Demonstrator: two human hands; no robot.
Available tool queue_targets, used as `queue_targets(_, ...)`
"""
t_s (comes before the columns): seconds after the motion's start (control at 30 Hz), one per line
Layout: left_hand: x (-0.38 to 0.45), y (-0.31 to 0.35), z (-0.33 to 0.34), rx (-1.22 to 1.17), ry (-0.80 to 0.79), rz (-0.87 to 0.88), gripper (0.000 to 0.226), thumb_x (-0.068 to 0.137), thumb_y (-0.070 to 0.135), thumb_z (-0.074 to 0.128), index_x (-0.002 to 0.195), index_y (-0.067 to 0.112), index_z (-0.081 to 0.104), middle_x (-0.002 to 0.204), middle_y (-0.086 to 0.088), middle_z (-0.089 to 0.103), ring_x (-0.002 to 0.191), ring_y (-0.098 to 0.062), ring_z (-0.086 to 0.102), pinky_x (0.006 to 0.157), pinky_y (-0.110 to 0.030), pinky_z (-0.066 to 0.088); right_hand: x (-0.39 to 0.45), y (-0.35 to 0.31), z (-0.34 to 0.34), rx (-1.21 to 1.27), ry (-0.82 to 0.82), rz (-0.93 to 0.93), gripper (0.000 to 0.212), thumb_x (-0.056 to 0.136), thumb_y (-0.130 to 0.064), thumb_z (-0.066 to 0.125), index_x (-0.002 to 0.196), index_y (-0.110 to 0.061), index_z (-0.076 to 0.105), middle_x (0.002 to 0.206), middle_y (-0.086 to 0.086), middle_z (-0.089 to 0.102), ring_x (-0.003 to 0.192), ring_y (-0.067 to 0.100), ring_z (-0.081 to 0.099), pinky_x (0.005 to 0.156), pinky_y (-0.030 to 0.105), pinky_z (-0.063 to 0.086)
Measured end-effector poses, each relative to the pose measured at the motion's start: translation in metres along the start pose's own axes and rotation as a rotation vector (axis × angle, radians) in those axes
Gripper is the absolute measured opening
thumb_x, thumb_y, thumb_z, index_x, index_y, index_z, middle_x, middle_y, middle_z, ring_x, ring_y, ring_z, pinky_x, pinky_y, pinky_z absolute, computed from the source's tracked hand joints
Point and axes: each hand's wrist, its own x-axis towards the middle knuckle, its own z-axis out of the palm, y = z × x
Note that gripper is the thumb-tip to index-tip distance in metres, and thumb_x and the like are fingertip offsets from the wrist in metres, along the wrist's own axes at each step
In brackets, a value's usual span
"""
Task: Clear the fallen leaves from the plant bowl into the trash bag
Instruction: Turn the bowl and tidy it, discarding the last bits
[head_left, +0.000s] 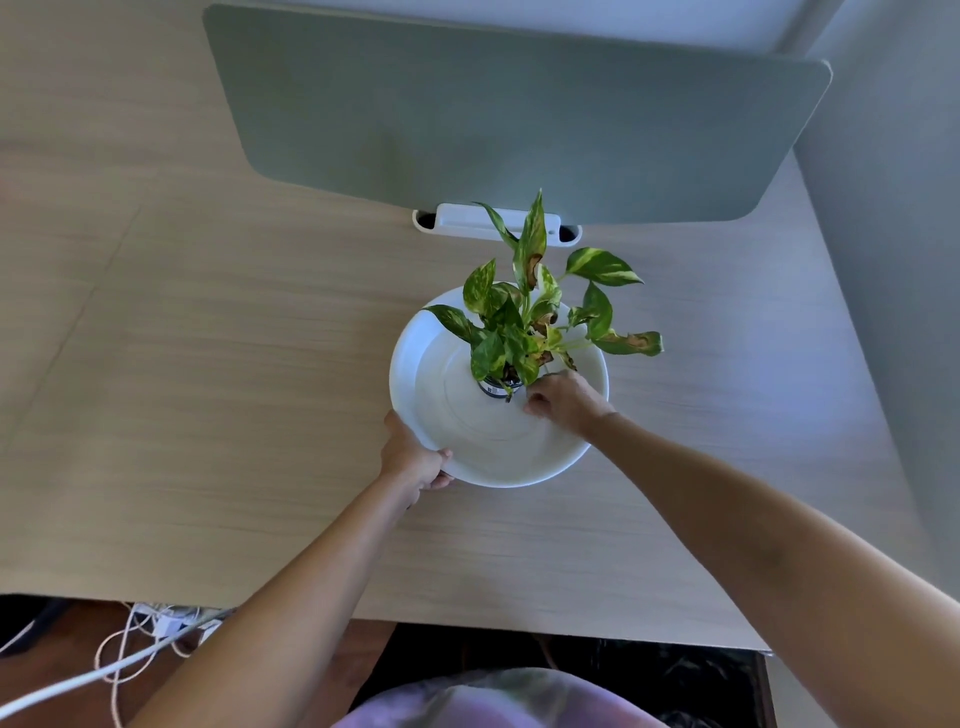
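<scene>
A wide white plant bowl (467, 457) sits on the wooden desk. A small dark pot (496, 388) stands inside it, holding a green variegated plant (530, 312) with some brown, withered leaves (535, 270). My left hand (415, 457) grips the bowl's near-left rim. My right hand (563, 397) reaches into the bowl beside the pot, fingers curled under the low foliage; whether it holds a leaf is hidden. A black trash bag (670, 675) lies on the floor below the desk's front edge.
A grey-green divider panel (519, 114) stands behind the bowl on a white bracket (467, 221). The wooden desk (208, 389) spreads wide to the left. White cables (135, 639) trail on the floor at lower left. A wall rises on the right.
</scene>
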Motion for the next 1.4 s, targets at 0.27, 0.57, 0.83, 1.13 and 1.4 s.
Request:
queue_targets(0.27, 0.001, 0.002, 0.000, -0.002, -0.012, -0.022, 0.064, 0.083, -0.005, 0.063, 0.129, 0.021, 0.026, 0.119, -0.010, 0.048, 0.084, -0.036, 0.068, 0.051, -0.033, 0.060, 0.003, 0.005, -0.003, 0.073, 0.011, 0.104, 0.015, 0.078, -0.022, 0.072, 0.078, -0.007, 0.070, 0.077, 0.015, 0.071, 0.076, 0.028, 0.062, 0.075, 0.031, 0.043)
queue_targets(0.57, 0.002, 0.002, 0.000, 0.003, -0.010, -0.035, 0.063, 0.083, -0.005, 0.064, 0.128, 0.021, 0.027, 0.118, -0.009, 0.046, 0.088, -0.038, 0.068, 0.049, -0.033, 0.059, -0.003, 0.004, -0.012, 1.066, -0.068, 0.485, 0.011, 0.080, -0.011, 0.071, 0.076, -0.001, 0.066, 0.064, 0.009, 0.061, 0.056, 0.016, 0.056, 0.052, 0.023, 0.051)
queue_targets(0.83, 0.004, -0.001, -0.001, -0.005, -0.023, -0.001, 0.066, 0.081, -0.005, 0.065, 0.129, 0.020, 0.027, 0.121, -0.009, 0.047, 0.093, -0.035, 0.065, 0.054, -0.037, 0.061, -0.032, 0.007, -0.014, 1.475, -0.134, 0.469, 0.015, 0.093, -0.007, 0.052, 0.082, -0.005, 0.063, 0.063, 0.003, 0.062, 0.056, 0.010, 0.059, 0.055, 0.020, 0.052)
queue_targets(1.13, 0.012, -0.006, 0.000, -0.018, -0.028, -0.009, 0.061, 0.081, -0.006, 0.063, 0.125, 0.020, 0.031, 0.123, -0.014, 0.053, 0.084, -0.038, 0.070, 0.043, -0.027, 0.054, -0.059, 0.005, -0.012, 1.494, 0.010, 0.444, 0.019, 0.095, -0.007, 0.049, 0.078, -0.005, 0.058, 0.066, 0.007, 0.054, 0.057, 0.014, 0.051, 0.053, 0.021, 0.047)
queue_targets(1.4, 0.017, -0.007, 0.000, -0.025, -0.045, 0.014, 0.063, 0.080, -0.006, 0.065, 0.126, 0.024, 0.032, 0.125, -0.014, 0.053, 0.091, -0.037, 0.069, 0.044, -0.025, 0.053, -0.027, -0.011, -0.008, 0.616, 0.112, 0.545, 0.014, 0.083, -0.001, 0.056, 0.074, -0.002, 0.066, 0.069, 0.014, 0.063, 0.052, 0.019, 0.058, 0.063, 0.031, 0.058)
